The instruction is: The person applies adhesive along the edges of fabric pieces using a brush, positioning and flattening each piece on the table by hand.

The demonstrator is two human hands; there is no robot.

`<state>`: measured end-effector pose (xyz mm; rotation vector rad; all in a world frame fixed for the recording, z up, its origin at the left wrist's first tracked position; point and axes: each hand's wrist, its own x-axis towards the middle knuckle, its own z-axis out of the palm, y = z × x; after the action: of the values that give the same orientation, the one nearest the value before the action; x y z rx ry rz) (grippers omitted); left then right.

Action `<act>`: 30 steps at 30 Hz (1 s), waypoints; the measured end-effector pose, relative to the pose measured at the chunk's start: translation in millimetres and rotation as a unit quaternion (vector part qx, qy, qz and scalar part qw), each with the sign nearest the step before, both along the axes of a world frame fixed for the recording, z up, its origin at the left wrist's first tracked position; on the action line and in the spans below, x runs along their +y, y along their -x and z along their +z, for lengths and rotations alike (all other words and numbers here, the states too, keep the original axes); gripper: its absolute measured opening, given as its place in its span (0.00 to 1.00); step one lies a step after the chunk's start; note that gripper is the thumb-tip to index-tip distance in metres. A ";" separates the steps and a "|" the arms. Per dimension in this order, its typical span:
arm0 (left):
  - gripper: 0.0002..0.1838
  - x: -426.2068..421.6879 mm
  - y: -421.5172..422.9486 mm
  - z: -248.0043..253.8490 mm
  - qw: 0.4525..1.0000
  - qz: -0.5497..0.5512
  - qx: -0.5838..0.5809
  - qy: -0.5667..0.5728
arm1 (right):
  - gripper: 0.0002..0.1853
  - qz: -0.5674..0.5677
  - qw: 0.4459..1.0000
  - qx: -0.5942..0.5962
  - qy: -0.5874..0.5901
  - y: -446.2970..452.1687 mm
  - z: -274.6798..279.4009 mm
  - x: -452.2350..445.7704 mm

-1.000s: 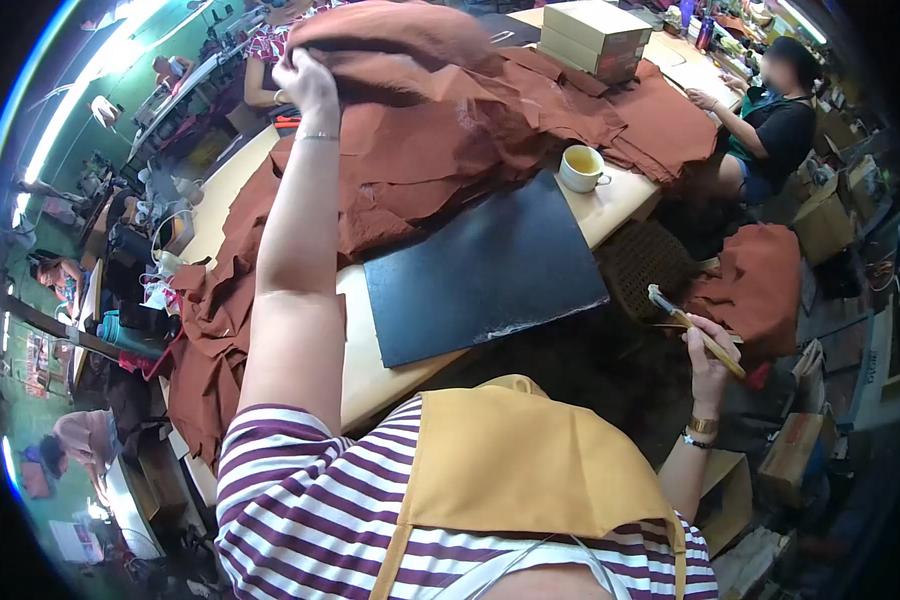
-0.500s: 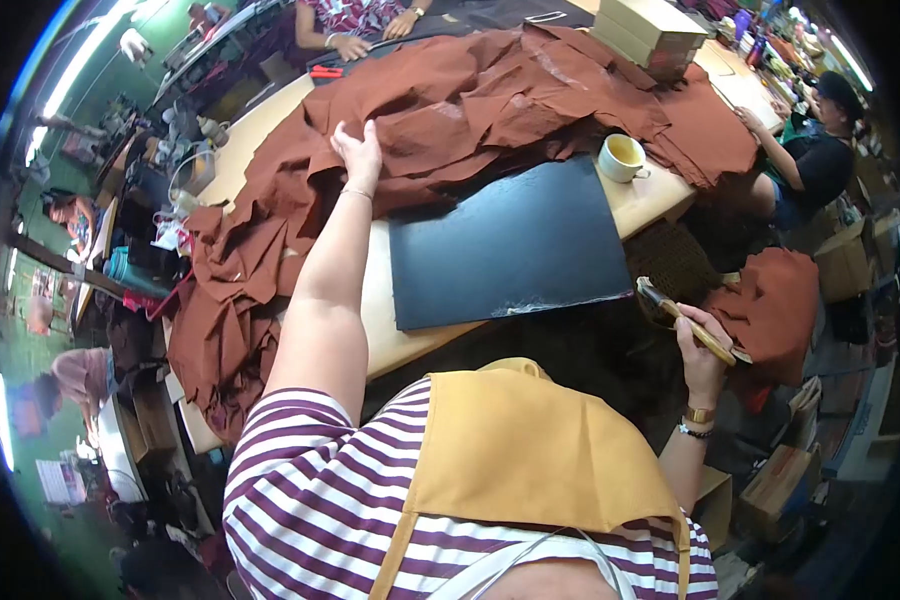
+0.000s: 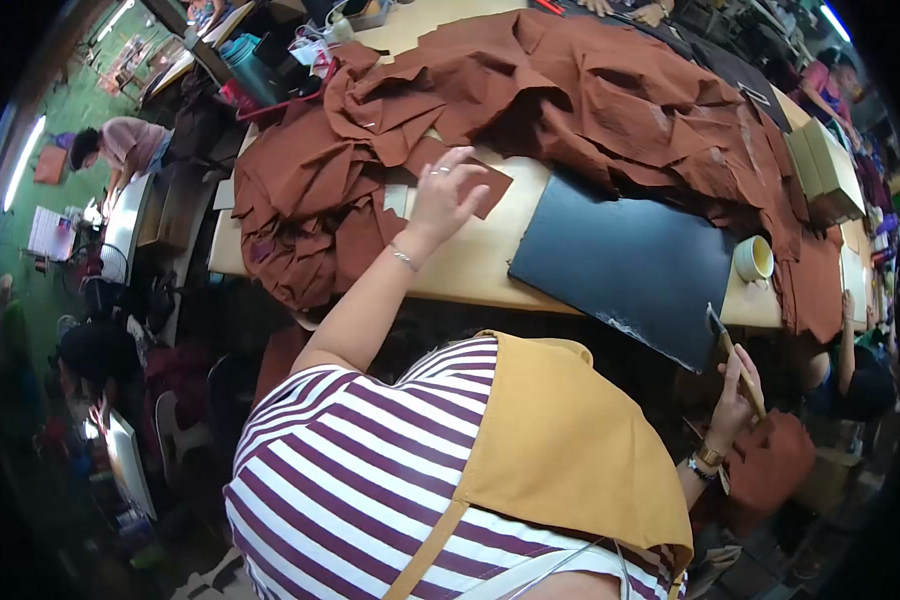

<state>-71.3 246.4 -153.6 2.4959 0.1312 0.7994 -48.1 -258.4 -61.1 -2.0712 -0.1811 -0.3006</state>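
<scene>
In right hand [image 3: 737, 392], brush [image 3: 726, 342], cloth [image 3: 495, 187] near left [image 3: 445, 205]

Brown sheets [image 3: 590, 110] at twelve o'clock look matt and creased, like cloth or thin leather; the pale tabletop [image 3: 485, 245] beneath is smooth. Between two and three, the black board [image 3: 625, 265] has a soft sheen, its near edge roughened. The cup [image 3: 755, 262] near three looks glazed; just past three, the brush [image 3: 728, 346] has a wooden-looking handle.

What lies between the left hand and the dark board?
In the head view, a flat brown piece by the left hand, then bare pale tabletop up to the dark board.
</scene>
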 end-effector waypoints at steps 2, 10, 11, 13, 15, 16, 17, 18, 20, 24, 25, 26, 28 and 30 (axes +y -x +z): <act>0.14 21.9 15.8 6.6 0.999 0.029 -0.014 0.013 | 0.12 0.005 1.000 0.016 -0.026 -7.6 1.2 12.2; 0.13 43.3 -99.0 57.1 0.990 -0.047 -0.125 0.044 | 0.11 0.011 0.999 -0.016 -0.040 -28.5 1.9 47.0; 0.13 35.5 -119.1 72.9 0.989 -0.077 -0.121 0.042 | 0.10 0.007 0.998 -0.021 -0.051 -22.1 9.0 46.1; 0.13 14.0 -170.5 89.0 0.984 -0.131 -0.117 0.027 | 0.07 -0.016 0.998 -0.038 -0.045 -12.8 9.6 45.5; 0.16 -13.5 -222.1 101.4 0.985 -0.159 -0.066 0.015 | 0.07 -0.042 0.998 -0.055 -0.013 -0.6 9.1 36.5; 0.17 -26.9 -251.6 102.2 0.985 -0.156 -0.072 -0.004 | 0.06 -0.056 0.996 -0.062 0.015 6.0 6.4 29.8; 0.18 -40.7 -281.2 99.5 0.985 -0.153 -0.078 -0.022 | 0.06 -0.071 0.994 -0.068 0.042 13.9 2.6 23.4; 0.19 -55.9 -307.9 99.4 0.986 -0.154 -0.056 -0.035 | 0.08 -0.101 0.993 -0.042 0.048 23.6 2.8 17.7; 0.22 -84.9 -356.4 95.8 0.986 -0.157 -0.010 -0.062 | 0.08 -0.157 0.985 -0.023 0.073 43.7 -4.9 6.7; 0.30 -124.5 -439.5 67.5 0.986 -0.136 0.014 -0.094 | 0.08 -0.262 0.962 0.023 0.068 94.4 -6.6 5.4; 0.36 -140.1 -440.6 77.3 0.987 -0.109 0.066 -0.095 | 0.08 -0.278 0.956 0.040 0.082 100.3 -5.0 1.1; 0.38 -146.2 -446.0 76.2 0.988 -0.103 0.068 -0.093 | 0.08 -0.295 0.949 0.053 0.096 110.8 -2.3 3.4; 0.39 -149.5 -469.7 66.0 0.984 -0.099 0.106 -0.104 | 0.09 -0.315 0.942 0.071 0.091 126.6 -5.7 5.6; 0.28 -144.7 -491.7 57.5 0.969 -0.118 0.164 -0.145 | 0.08 -0.327 0.937 0.078 0.100 131.8 -4.7 10.1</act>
<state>420.4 101.7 -96.1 2.8345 -0.1788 0.3205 -179.9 -248.3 -65.8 -2.2980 0.6119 -0.5304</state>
